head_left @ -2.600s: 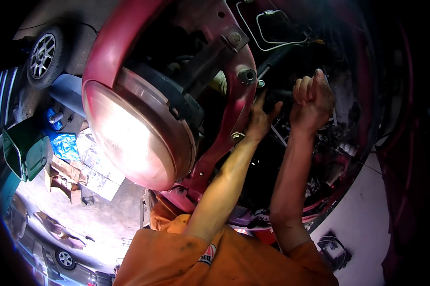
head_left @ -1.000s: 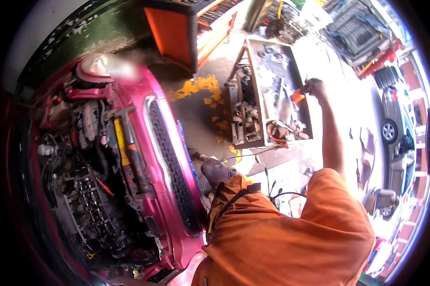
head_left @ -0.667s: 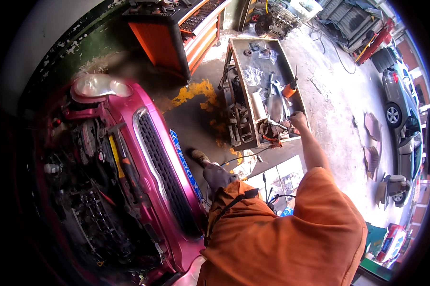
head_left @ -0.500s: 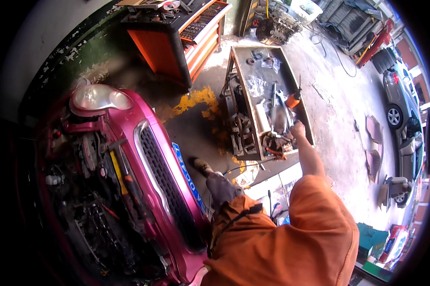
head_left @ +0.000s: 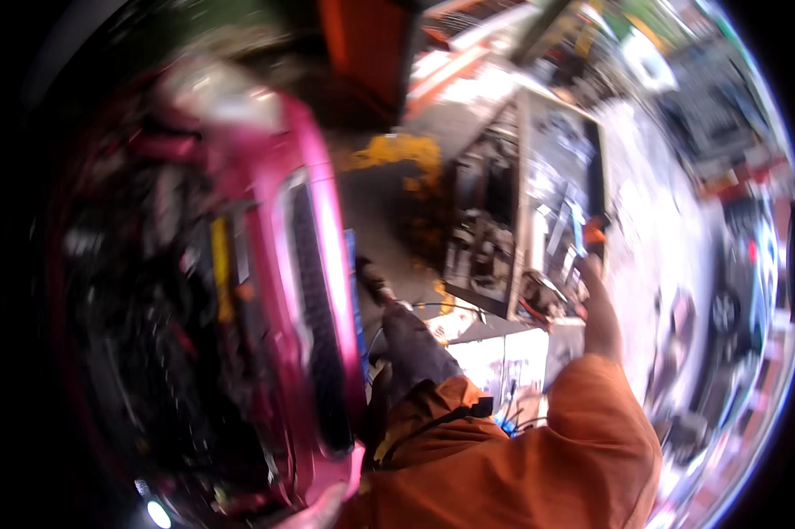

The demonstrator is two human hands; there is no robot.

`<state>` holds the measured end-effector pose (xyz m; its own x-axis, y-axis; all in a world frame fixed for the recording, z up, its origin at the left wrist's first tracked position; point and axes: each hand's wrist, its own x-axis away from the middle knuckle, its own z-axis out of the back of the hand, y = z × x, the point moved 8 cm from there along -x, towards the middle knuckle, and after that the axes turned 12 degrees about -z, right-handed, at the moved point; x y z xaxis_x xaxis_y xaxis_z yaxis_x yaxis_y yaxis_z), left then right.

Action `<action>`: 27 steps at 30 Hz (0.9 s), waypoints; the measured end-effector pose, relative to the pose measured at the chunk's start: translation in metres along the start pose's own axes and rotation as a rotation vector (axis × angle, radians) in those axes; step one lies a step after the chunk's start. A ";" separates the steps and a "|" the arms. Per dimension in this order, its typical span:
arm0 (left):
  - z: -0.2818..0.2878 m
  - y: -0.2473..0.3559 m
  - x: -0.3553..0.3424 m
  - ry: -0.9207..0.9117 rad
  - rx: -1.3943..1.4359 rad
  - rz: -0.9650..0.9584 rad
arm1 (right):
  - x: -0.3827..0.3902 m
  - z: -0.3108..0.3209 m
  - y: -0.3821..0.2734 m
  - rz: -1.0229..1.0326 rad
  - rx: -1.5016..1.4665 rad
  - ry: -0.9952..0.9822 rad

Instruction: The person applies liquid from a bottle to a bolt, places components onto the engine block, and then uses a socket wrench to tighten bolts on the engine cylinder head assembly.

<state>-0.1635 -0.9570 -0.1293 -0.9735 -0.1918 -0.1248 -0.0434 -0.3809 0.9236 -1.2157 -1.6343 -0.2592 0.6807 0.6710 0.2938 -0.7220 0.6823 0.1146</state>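
Observation:
My right hand (head_left: 593, 266) reaches over the near right side of a metal tool cart (head_left: 519, 198), among the tools in its top tray. Motion smears its fingers, so any grip is unclear. Just beyond the hand stands an orange container (head_left: 595, 231), which showed a thin dark spout before. Beside it lie blurred silvery wrenches (head_left: 558, 220). At the lower edge, a smeared pale shape (head_left: 320, 510) by the car's front may be my left hand; its fingers cannot be made out.
A pink car (head_left: 327, 212) with its engine bay (head_left: 177, 353) exposed fills the left. An orange tool cabinet (head_left: 362, 57) stands at the back. A cable (head_left: 450, 306) runs by my foot (head_left: 375, 280). Another car (head_left: 737, 291) is parked far right.
The view has swung, shifting the tool cart and cabinet rightward and blurring the picture. My right hand remains over the cart's near right side, close to the orange container.

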 end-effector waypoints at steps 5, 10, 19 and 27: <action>0.042 0.028 -0.060 -0.094 0.387 -0.166 | 0.098 0.019 -0.055 0.264 -0.686 -0.056; 0.100 -0.036 -0.081 0.013 -0.636 -0.178 | 0.282 0.158 -0.178 0.912 -1.012 -0.325; 0.085 -0.002 -0.047 0.139 0.012 -0.183 | 0.751 0.108 -0.370 1.891 -0.252 -0.520; 0.087 0.003 -0.045 0.154 0.028 -0.133 | 0.955 0.004 -0.437 2.351 -0.013 -0.346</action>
<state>-0.1392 -0.8711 -0.0895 -0.9128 -0.2786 -0.2986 -0.1777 -0.3873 0.9047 -0.2510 -1.2931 -0.0246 -0.9980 -0.0424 -0.0462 0.0602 -0.8531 -0.5183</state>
